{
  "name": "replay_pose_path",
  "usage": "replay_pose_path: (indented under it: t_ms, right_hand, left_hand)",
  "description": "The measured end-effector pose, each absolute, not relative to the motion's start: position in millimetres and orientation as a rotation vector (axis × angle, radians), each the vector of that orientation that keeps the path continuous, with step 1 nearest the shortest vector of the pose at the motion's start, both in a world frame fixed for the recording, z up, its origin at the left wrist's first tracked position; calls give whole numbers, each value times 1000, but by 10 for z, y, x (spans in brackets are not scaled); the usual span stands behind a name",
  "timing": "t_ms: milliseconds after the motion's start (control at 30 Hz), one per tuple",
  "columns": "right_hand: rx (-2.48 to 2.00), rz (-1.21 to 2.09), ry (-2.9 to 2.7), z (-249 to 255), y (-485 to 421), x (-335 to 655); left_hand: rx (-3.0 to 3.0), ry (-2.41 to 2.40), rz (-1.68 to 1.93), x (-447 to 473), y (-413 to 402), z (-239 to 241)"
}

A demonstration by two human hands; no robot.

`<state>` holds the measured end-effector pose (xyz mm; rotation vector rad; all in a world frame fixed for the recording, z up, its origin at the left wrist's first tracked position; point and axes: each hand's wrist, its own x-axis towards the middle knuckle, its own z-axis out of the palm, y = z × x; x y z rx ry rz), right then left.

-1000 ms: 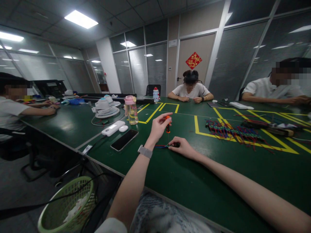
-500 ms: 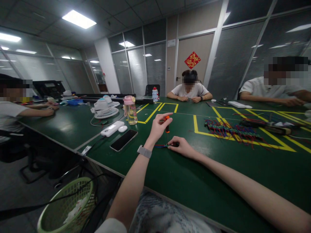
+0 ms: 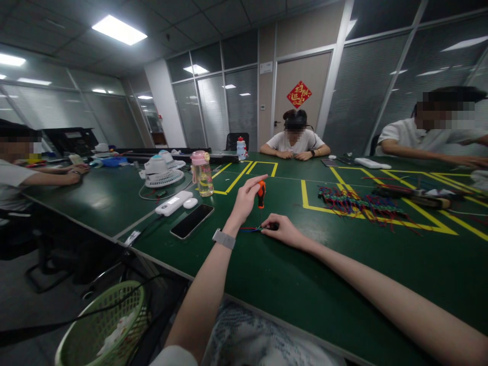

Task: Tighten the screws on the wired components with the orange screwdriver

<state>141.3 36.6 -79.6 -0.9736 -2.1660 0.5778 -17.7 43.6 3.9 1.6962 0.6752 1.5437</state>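
An orange-and-black screwdriver [image 3: 261, 195] stands upright with its handle against the fingers of my left hand [image 3: 245, 201]. Its thin shaft points down at a small green circuit board [image 3: 259, 229] on the table. Red and blue wires [image 3: 248, 229] run from the board toward the left, beneath my left wrist. The fingertips of my right hand [image 3: 285, 232] pinch the board's right end, and something dark shows under those fingers, too hidden to name. My left thumb is mostly out of sight behind the handle.
A phone [image 3: 192, 221], a white power bank [image 3: 174, 203] and a pink-lidded bottle [image 3: 202, 173] stand left of my hands. Wired circuit boards [image 3: 356, 202] lie in a heap to the right, inside yellow tape. Three other people sit around the green table [image 3: 305, 284]. A green basket [image 3: 101, 325] is below.
My left fingers have straightened along the screwdriver handle, and the thumb has gone from in front of it. The right hand still holds the board. The whole view has shifted slightly.
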Motion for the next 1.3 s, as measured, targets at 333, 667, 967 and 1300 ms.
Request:
replay_pose_path:
  t_ms: [333, 667, 967, 1300]
  right_hand:
    - [-981, 576, -2163, -788, 360, 1405]
    - [-971, 587, -2156, -797, 364, 1411]
    - [-969, 584, -2152, -783, 352, 1407]
    - [-964, 533, -2173, -791, 362, 1404]
  left_hand:
    - [1735, 729, 1566, -190, 444, 28]
    - [1749, 826, 1627, -202, 438, 29]
    - [1640, 721, 1557, -187, 411, 55]
    - [1679, 633, 1484, -173, 396, 60]
